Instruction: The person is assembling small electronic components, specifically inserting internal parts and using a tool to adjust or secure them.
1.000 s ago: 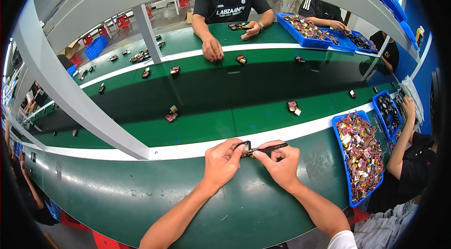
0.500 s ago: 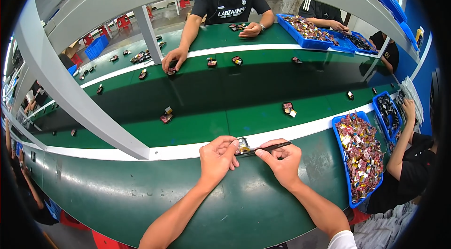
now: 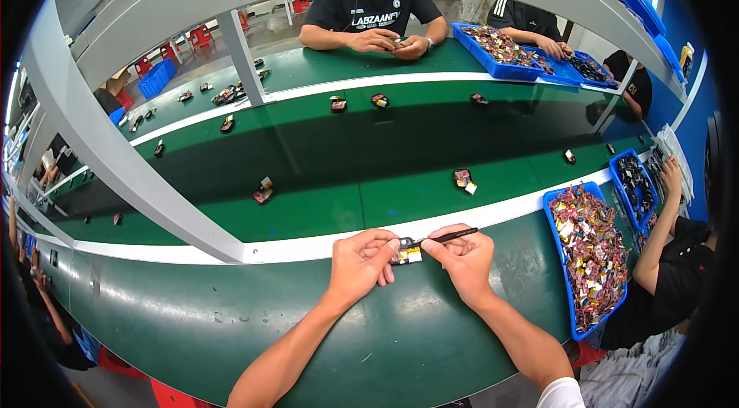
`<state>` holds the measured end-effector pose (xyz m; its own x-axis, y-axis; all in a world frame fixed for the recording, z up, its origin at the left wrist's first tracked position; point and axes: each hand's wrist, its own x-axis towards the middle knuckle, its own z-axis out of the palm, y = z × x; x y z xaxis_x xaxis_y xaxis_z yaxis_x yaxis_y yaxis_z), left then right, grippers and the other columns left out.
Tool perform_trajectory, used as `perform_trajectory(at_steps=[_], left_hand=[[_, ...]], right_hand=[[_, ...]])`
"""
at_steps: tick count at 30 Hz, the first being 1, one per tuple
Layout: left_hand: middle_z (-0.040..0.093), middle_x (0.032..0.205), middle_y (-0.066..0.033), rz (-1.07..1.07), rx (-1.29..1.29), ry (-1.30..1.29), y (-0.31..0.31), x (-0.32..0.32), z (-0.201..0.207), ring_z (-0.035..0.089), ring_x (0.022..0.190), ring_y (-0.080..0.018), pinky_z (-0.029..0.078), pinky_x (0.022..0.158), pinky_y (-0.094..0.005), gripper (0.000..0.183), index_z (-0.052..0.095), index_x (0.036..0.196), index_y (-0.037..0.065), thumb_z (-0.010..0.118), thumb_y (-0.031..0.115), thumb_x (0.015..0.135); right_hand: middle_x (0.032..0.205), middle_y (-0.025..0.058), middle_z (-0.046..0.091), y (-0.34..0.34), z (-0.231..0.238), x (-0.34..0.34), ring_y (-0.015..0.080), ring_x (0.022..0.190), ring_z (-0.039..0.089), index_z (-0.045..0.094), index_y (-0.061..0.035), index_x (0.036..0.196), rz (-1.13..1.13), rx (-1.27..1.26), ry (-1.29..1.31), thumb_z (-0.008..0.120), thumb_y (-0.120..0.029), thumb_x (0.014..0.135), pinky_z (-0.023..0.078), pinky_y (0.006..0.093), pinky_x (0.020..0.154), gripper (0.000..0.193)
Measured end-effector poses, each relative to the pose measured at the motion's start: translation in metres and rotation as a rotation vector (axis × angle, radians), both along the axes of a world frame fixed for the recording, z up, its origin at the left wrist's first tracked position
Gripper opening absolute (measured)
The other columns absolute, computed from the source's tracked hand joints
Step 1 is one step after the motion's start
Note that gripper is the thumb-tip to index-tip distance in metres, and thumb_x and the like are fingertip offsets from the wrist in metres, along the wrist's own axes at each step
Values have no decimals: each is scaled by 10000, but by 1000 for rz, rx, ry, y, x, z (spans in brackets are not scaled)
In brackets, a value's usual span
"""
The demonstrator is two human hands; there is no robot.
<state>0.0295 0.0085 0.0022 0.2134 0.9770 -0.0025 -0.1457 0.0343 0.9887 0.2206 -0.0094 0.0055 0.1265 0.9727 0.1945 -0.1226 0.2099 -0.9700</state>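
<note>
My left hand (image 3: 360, 263) pinches a small electronic part (image 3: 408, 255) with a black casing and a yellow-and-white patch, just above the near bench edge. Closed around slim black tweezers (image 3: 454, 235), my right hand (image 3: 466, 260) is on the right of the part. The tweezers' tip meets the part's upper edge; fingers hide some of the contact. On the green conveyor belt (image 3: 346, 212) beyond lie similar small assemblies, among them one at the right (image 3: 463, 181) and one at the left (image 3: 263, 191).
A blue tray (image 3: 571, 302) heaped with small wrapped-looking parts stands at my right, with a blue tray of black parts (image 3: 636, 185) behind it. A grey frame post (image 3: 146, 169) rises at the left. Opposite, a co-worker's hands (image 3: 392, 45) meet over the far bench.
The part between my hands has turned and shows a yellow-and-white patch. Belt pieces have shifted slightly left. The co-worker opposite has drawn a hand back from the belt, and one assembly there is gone.
</note>
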Motion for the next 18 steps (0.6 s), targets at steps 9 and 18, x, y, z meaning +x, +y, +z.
perform_trajectory(at_steps=[9,18], left_hand=[[655,714,-93,22,-30,-43,3,0,-2,639,502,-155,471,405,-248,160,669,1012,-78,652,73,959],[669,719,-94,106,-22,4,3,5,0,633,506,-133,465,419,-237,153,676,1006,-82,655,58,949]], right_hand=[[848,31,733,-5,15,0,-17,506,441,725,59,827,-168,139,-275,793,28,809,334,174,479,77],[797,21,686,-6,10,2,-18,588,464,689,39,950,41,-32,-52,776,42,834,347,165,506,145]])
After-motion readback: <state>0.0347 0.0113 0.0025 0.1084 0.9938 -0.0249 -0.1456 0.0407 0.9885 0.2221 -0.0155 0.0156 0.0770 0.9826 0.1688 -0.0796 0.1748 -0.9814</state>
